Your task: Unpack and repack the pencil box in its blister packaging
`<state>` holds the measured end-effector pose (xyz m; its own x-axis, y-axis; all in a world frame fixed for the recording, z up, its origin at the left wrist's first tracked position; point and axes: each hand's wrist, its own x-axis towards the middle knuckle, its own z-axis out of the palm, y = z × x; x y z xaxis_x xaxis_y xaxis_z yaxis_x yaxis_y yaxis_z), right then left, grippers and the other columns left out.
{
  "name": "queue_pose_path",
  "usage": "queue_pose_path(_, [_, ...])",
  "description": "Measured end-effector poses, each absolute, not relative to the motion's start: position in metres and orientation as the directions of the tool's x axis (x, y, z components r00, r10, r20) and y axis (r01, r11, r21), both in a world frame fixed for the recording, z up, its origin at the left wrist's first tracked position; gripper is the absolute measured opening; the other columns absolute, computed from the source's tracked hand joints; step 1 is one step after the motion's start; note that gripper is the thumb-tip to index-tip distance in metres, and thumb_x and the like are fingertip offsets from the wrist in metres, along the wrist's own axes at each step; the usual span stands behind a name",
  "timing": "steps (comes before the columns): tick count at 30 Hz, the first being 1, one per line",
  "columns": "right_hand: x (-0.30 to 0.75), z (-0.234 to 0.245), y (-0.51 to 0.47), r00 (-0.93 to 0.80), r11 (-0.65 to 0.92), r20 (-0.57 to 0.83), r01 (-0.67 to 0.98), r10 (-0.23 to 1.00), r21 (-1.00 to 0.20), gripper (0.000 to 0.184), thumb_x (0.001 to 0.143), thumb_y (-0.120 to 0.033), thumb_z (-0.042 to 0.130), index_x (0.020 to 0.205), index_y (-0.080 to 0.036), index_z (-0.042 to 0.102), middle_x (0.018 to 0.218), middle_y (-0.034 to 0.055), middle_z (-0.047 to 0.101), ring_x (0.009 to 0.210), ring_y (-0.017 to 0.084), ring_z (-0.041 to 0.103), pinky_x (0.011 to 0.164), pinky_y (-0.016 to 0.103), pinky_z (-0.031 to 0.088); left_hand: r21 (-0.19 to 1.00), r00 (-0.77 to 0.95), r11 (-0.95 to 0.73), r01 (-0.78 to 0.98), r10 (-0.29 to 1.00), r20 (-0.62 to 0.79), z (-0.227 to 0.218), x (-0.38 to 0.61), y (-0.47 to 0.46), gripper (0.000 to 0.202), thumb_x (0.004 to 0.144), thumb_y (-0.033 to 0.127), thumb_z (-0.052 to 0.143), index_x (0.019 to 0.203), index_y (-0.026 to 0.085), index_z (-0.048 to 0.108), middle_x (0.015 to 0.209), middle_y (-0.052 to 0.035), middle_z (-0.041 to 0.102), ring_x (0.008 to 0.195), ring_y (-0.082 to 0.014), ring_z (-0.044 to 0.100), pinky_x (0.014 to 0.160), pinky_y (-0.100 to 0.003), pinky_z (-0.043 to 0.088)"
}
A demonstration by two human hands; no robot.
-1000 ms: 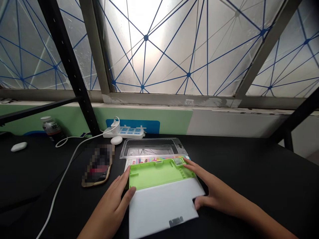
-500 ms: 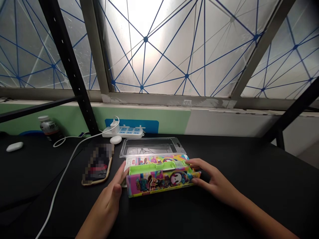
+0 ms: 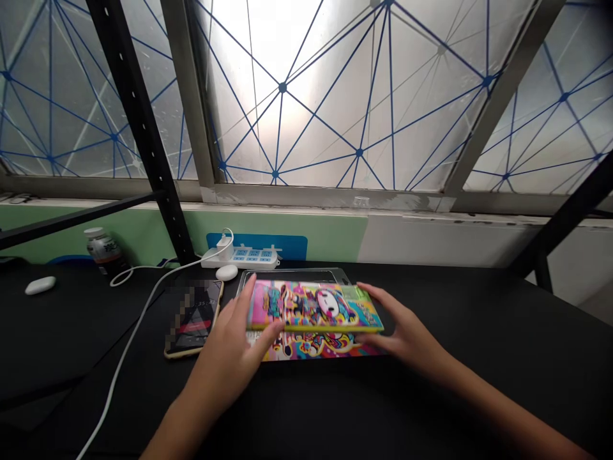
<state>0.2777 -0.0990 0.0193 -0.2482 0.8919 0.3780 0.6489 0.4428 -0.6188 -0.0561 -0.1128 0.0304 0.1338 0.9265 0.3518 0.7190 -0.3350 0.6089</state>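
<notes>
A flat pencil case (image 3: 313,306) with a bright cartoon lid and green edges is held just above the black table (image 3: 479,332), lid shut. My left hand (image 3: 230,358) grips its left end, thumb on the front edge. My right hand (image 3: 407,332) grips its right end, fingers round the corner. Under the case lies a printed colourful card (image 3: 316,345). Behind it sits a clear plastic package tray (image 3: 292,276), mostly hidden by the case.
A phone (image 3: 194,316) lies left of the case, with a white cable (image 3: 129,332) running past it. A power strip (image 3: 242,257), a small white pebble-shaped object (image 3: 226,273), a bottle (image 3: 103,249) and a white mouse (image 3: 41,285) stand toward the wall. Black frame posts rise at left and right.
The case's white-lined lid was folded up from lying open and is now shut over the green inside. Both hands lifted the closed case slightly and hold it flat.
</notes>
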Motion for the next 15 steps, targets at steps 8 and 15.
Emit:
queue_pose_path(8, [0.255, 0.015, -0.01, -0.147, 0.446, 0.45, 0.577, 0.881, -0.684, 0.075, 0.078, -0.046, 0.075, 0.143, -0.022, 0.047, 0.133, 0.0136, 0.062, 0.118, 0.033, 0.061, 0.099, 0.049, 0.051, 0.38, 0.134, -0.308, 0.872, 0.898, 0.419, 0.05, -0.044, -0.008, 0.064, 0.095, 0.055, 0.055, 0.146, 0.019, 0.042, 0.146, -0.0185, 0.052, 0.135, -0.0355, 0.047, 0.114, -0.059, 0.022])
queue_pose_path(15, [0.258, -0.017, -0.009, -0.226, 0.432, 0.395, 0.693, 0.89, -0.577, 0.072, 0.088, -0.052, 0.063, 0.15, -0.024, 0.038, 0.146, 0.0147, 0.052, 0.129, 0.034, 0.053, 0.104, 0.052, 0.045, 0.287, 0.192, -0.284, 0.915, 0.931, 0.311, 0.017, -0.05, -0.011, 0.063, 0.095, 0.059, 0.049, 0.143, 0.017, 0.046, 0.141, -0.0166, 0.058, 0.126, -0.0349, 0.053, 0.104, -0.048, 0.037])
